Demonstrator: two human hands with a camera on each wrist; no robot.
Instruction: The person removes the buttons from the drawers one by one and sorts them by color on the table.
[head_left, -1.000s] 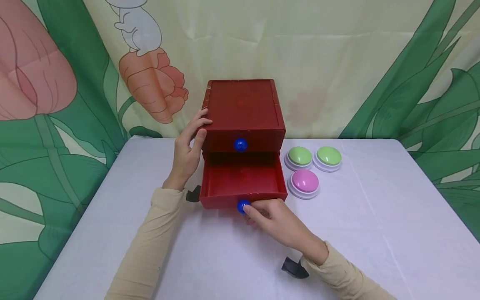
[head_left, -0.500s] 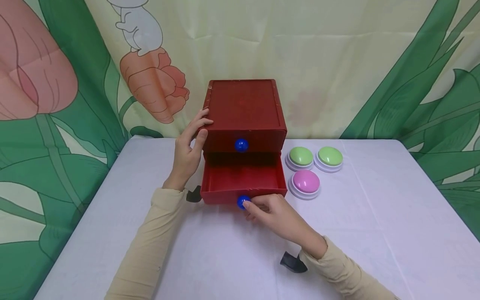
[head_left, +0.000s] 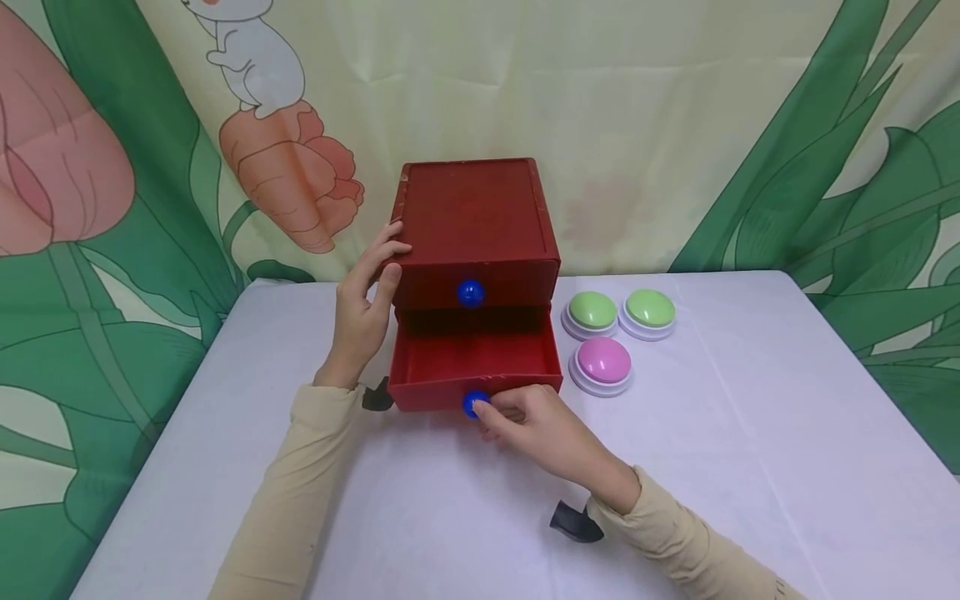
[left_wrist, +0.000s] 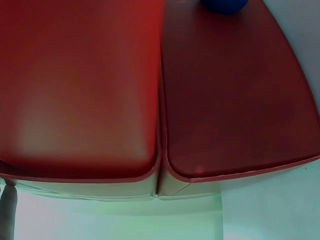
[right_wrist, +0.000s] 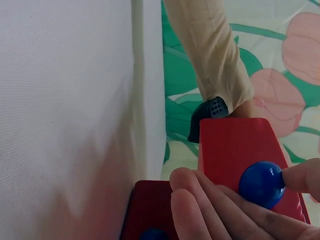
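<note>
A red two-drawer box stands on the table against the backdrop. Its upper drawer is closed, with a blue knob on the front. The lower drawer is pulled out, and its visible inside holds nothing. My right hand pinches the lower blue knob between thumb and fingers. On the box's left side rests my left hand, its fingers extended over the top edge. Red panels and part of a blue knob fill most of the left wrist view.
Right of the box stand two green push buttons and a pink push button, all on white bases. A white cloth covers the table. Behind hangs a printed curtain. Dark devices sit at both wrists.
The lower drawer has slid slightly inward, with my right hand still on its knob. My left hand keeps its place on the box. The head view has shifted a little.
</note>
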